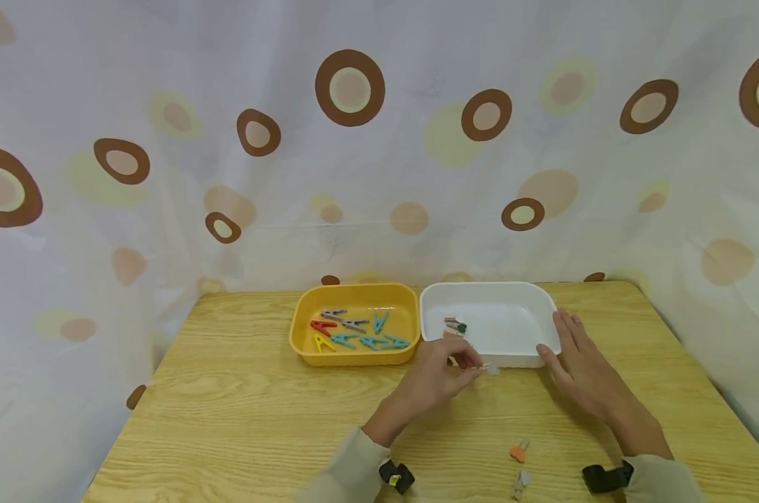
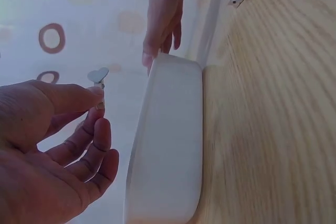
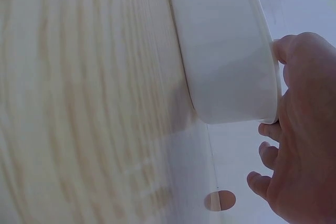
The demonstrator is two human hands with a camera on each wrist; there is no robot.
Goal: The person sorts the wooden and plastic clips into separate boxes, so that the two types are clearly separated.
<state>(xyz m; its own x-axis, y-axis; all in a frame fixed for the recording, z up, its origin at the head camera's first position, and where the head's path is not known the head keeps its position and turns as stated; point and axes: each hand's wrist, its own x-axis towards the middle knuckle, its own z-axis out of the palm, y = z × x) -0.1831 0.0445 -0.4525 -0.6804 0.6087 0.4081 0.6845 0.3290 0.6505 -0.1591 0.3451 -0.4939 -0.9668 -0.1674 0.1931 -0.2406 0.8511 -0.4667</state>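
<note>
My left hand (image 1: 435, 376) pinches a small wooden clothespin with a pale heart (image 2: 98, 75) between thumb and forefinger. The hand is at the front rim of a white plastic basin (image 1: 511, 360), its other fingers loosely curled. At the basin's right front corner, my right hand (image 1: 586, 374) holds the rim, thumb along the front and fingers down the right side. Inside, toward the left end, lie a clothespin with a dark green heart (image 1: 460, 327) and others partly hidden behind my left hand.
A yellow basin (image 1: 354, 359) stands left of the white one, holding several plastic clips in red, grey, yellow and blue. On the wooden table near me lie a clothespin with an orange heart (image 1: 518, 453) and one with a pale heart (image 1: 521, 482). A patterned curtain (image 1: 379, 175) hangs behind.
</note>
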